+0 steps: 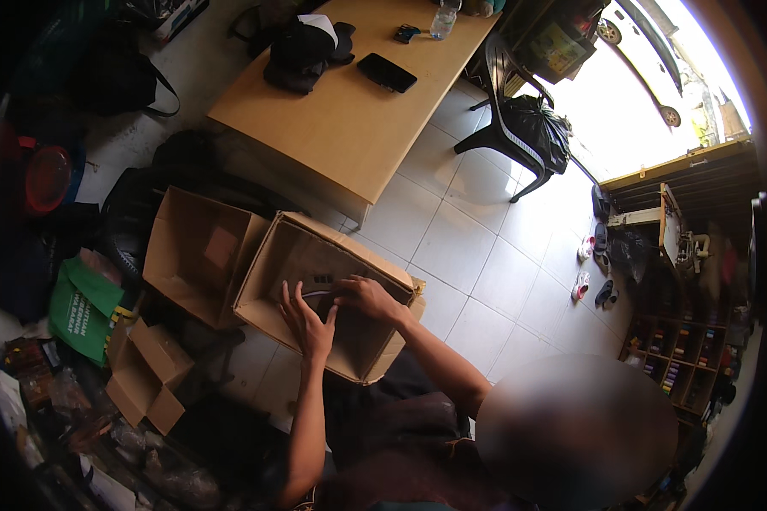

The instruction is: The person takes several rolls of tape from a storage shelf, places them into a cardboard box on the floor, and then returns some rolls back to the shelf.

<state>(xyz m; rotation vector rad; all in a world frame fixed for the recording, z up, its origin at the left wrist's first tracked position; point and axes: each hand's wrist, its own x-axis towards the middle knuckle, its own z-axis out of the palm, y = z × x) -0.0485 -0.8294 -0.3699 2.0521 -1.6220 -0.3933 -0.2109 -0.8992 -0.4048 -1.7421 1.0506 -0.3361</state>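
My hands are inside an open cardboard box (pixel 375 260), held tilted over my lap. My left hand (pixel 308 328) is on the left side of the box, fingers stretched out and apart, its thumb close to the right hand's fingertips. My right hand (pixel 368 298) reaches over the right wall with its fingers bent together. A thin, pale strip (pixel 320 293) runs from the right fingertips toward the left fingers; what it belongs to is too small and dark to tell. Small dark squares (pixel 322 278) show on the box's inner face just beyond the fingers.
A second open cardboard box (pixel 179 247) adjoins on the left, with a smaller opened carton (pixel 149 375) and a green bag (pixel 85 298) nearby. A wooden table (pixel 315 128) holds a phone (pixel 387 72), a cap (pixel 302 51) and a bottle (pixel 443 19). A black chair (pixel 507 128) stands right.
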